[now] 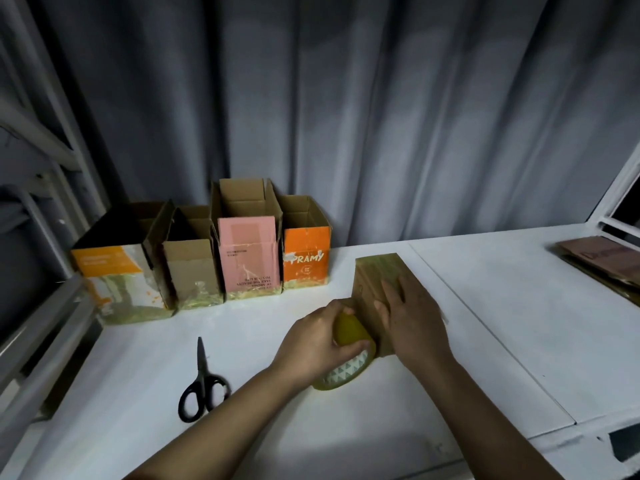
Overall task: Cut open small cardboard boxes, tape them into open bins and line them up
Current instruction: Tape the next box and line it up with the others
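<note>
Four bins lined up at the surface's (485, 306) back-left edge; 5th box being taped.
L to R: bins (204, 251), the orange one marked "PRAMY", pink one w/ small unreadable print; scissors (202, 382) near the front-left edge; left hand (311, 344), fingers curled round the tape roll (349, 355), against the box (377, 292) mid-surface; right hand (412, 317), fingers straight and slightly spread, presses it flat. Taping step, I judge; next probably needs scissors to cut the strip.
</note>
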